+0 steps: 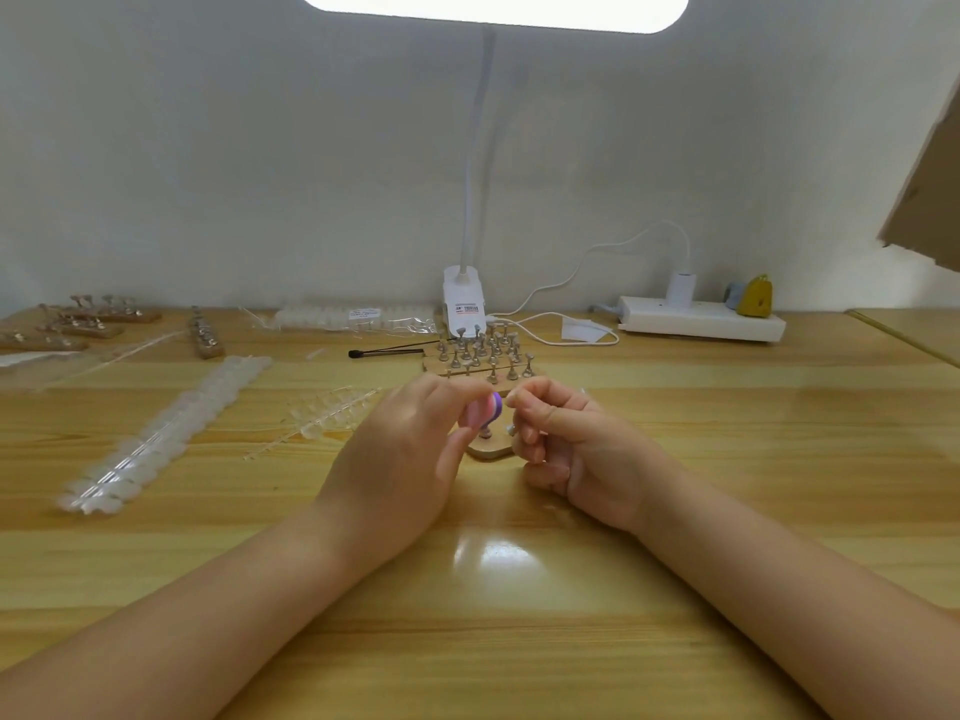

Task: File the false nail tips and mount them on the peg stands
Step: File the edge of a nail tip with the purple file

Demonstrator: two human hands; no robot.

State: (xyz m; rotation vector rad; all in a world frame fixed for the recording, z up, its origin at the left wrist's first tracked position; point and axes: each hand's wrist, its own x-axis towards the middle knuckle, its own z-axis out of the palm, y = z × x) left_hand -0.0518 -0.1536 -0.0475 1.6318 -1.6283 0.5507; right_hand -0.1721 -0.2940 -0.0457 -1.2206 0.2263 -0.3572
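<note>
Both forearms reach in from the near edge of the bench (727, 407) and meet at its middle. The left hand (400, 459) has its fingers curled round a pink and purple file block (485, 410), held up at the fingertips. The right hand (566, 444) pinches thumb and forefinger together right beside the block; whatever sits in that pinch is too small to make out, so a nail tip there cannot be confirmed. Under and between the hands lies a small wooden peg stand (488, 449), partly hidden, with two pegs showing. Just behind the hands stands a group of peg stands (483, 356), their pegs upright. Left of the hands lie clear strips of nail tips (332, 413), and a longer white strip (171, 433) runs toward the left edge. More stands (78, 324) sit at the far left corner. A lamp (465, 298) is clamped at the far edge, with a power strip (701, 319) to its right.
</note>
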